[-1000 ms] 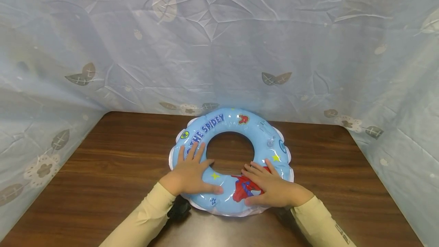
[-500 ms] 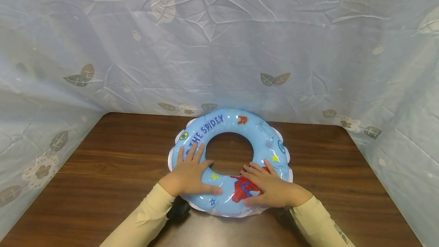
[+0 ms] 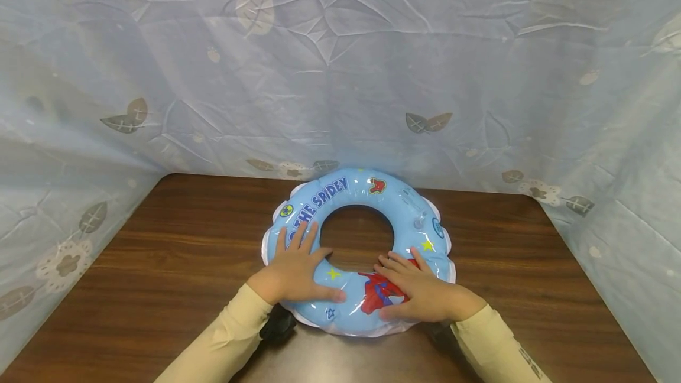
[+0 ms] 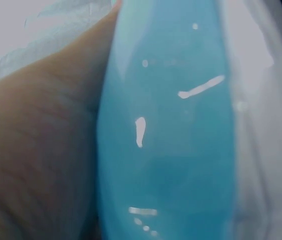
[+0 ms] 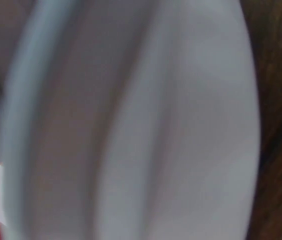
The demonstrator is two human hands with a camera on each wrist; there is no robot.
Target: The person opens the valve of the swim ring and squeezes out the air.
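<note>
Blue inflatable ring [image 3: 348, 306] lying on a brown tabletop [image 3: 186, 253] – left hand [image 3: 292, 273] resting on its near left side, fingers [image 3: 299, 235] straight and spread; right hand [image 3: 420, 294] on its near right, fingers also outstretched – cream sleeves [image 3: 226, 333], patterned cloth [image 3: 340, 93] behind

The head camera looks forward and down from above the bench [image 3: 175, 253] to the far cloth [image 3: 330, 93]. Each wrist camera faces the inflatable ring [image 3: 348, 313] from very close (the right view blurred, bench along its right); all three share it.
</note>
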